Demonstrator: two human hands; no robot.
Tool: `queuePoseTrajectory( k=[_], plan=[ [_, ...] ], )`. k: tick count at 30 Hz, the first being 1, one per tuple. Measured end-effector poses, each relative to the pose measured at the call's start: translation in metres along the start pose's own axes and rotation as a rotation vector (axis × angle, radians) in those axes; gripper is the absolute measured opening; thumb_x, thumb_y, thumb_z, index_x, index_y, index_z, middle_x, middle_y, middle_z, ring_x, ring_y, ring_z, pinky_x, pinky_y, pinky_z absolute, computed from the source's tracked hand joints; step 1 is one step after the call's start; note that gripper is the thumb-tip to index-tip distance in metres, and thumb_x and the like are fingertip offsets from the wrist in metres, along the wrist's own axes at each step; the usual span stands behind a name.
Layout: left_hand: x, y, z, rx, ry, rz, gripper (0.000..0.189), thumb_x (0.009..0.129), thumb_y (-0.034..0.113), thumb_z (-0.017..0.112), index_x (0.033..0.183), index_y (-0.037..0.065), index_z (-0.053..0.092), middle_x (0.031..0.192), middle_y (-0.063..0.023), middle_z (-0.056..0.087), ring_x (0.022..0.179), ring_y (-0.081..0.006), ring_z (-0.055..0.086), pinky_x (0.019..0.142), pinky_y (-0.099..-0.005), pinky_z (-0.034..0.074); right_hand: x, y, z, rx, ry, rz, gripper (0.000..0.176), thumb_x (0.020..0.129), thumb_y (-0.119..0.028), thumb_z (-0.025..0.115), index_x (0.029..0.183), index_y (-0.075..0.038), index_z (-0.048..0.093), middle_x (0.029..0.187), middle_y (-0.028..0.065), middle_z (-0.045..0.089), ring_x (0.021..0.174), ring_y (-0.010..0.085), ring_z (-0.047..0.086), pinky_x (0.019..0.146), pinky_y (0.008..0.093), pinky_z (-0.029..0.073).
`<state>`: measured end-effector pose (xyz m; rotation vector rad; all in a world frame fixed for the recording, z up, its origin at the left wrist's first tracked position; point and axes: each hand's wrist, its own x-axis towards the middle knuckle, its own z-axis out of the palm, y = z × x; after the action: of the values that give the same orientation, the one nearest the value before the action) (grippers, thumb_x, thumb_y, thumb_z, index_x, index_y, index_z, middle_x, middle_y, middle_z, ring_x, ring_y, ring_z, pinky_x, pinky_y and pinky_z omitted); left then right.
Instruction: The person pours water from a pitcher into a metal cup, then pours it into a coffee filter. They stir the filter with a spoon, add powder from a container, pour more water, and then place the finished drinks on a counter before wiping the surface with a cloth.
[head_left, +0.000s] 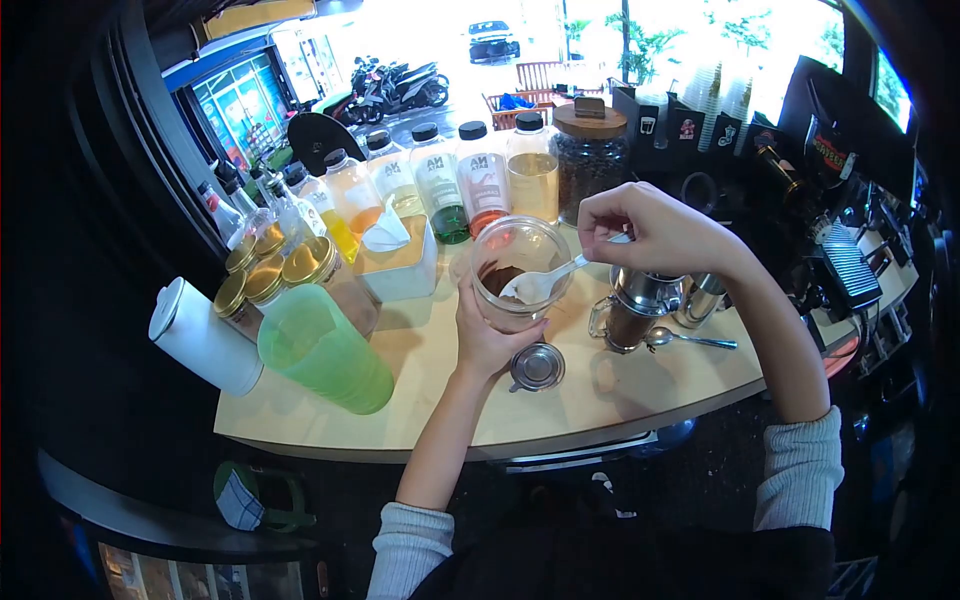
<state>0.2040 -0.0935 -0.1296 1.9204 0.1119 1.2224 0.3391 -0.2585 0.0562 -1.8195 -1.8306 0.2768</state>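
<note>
My left hand (pixel 490 335) is wrapped round a clear jar (pixel 519 240), which is tilted and has brown powder inside. Over it, my right hand (pixel 650 228) pinches the handle of a white spoon (pixel 540 284), whose bowl is in the jar's mouth. Just below my left hand lies a small round metal piece (pixel 538 367). A metal coffee filter (pixel 648 290) sits on a glass mug (pixel 626 328) under my right forearm, with a metal spoon (pixel 690 340) beside it.
Bottles with black caps (pixel 440 185) line the back of the wooden counter (pixel 450 420). A green pitcher (pixel 325 350), a white jug (pixel 205 335), gold-lidded jars (pixel 265 278) and a tissue box (pixel 400 262) stand left. A wooden-lidded jar (pixel 590 160) is behind; coffee equipment (pixel 840 265) is right.
</note>
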Motion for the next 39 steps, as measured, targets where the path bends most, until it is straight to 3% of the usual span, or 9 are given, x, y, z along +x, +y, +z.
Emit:
queuePoseTrajectory(
  k=[12,18,23,29,34,39],
  plan=[
    [0.001,0.005,0.001,-0.052,0.007,-0.015,0.096,0.051,0.013,0.087,0.129,0.004,0.033,0.119,-0.0158,0.053,0.112,-0.0274,0.053,0.096,-0.0369,0.044,-0.002,0.000,0.002,-0.006,0.041,0.008,0.009,0.075,-0.007,0.060,0.073,0.002,0.057,0.060,0.0006,0.049,0.056,0.0067,0.043,0.054,0.0240,0.037],
    [0.000,0.001,0.001,-0.031,0.015,0.017,0.095,0.051,0.014,0.087,0.129,0.004,0.033,0.118,-0.0158,0.053,0.110,-0.0275,0.054,0.094,-0.0370,0.045,-0.004,0.005,0.000,0.065,0.018,0.113,0.011,0.077,-0.009,0.063,0.074,0.000,0.058,0.061,-0.0024,0.048,0.058,0.0048,0.042,0.055,0.0227,0.035],
    [-0.001,0.002,0.001,-0.069,0.035,-0.034,0.095,0.050,0.014,0.088,0.127,0.003,0.034,0.119,-0.0156,0.052,0.112,-0.0266,0.053,0.095,-0.0365,0.044,-0.012,0.012,-0.004,0.208,0.127,0.151,0.014,0.082,-0.012,0.063,0.076,-0.001,0.057,0.063,-0.0050,0.047,0.060,0.0014,0.042,0.055,0.0191,0.034],
    [0.001,0.000,0.003,-0.121,0.045,-0.040,0.094,0.051,0.010,0.086,0.128,0.001,0.034,0.122,-0.0150,0.049,0.115,-0.0253,0.050,0.098,-0.0364,0.041,-0.047,0.011,-0.022,0.241,0.251,0.251,0.015,0.080,-0.013,0.063,0.078,0.001,0.058,0.061,-0.0033,0.050,0.058,0.0034,0.044,0.054,0.0215,0.037],
    [-0.001,-0.008,0.008,-0.264,0.076,-0.136,0.096,0.051,0.008,0.086,0.130,0.001,0.032,0.124,-0.0139,0.046,0.117,-0.0245,0.047,0.100,-0.0366,0.040,-0.090,0.038,-0.028,0.145,0.368,0.291,0.012,0.081,-0.012,0.062,0.078,0.000,0.058,0.061,-0.0035,0.047,0.060,0.0031,0.042,0.056,0.0210,0.035],
    [0.001,0.002,0.006,-0.194,0.057,-0.151,0.096,0.051,0.007,0.086,0.130,0.002,0.032,0.125,-0.0131,0.045,0.118,-0.0236,0.046,0.101,-0.0364,0.038,-0.119,0.056,-0.023,0.041,0.525,0.381,0.013,0.080,-0.011,0.063,0.079,0.001,0.057,0.062,-0.0005,0.049,0.061,0.0055,0.043,0.058,0.0233,0.037]
  ],
)
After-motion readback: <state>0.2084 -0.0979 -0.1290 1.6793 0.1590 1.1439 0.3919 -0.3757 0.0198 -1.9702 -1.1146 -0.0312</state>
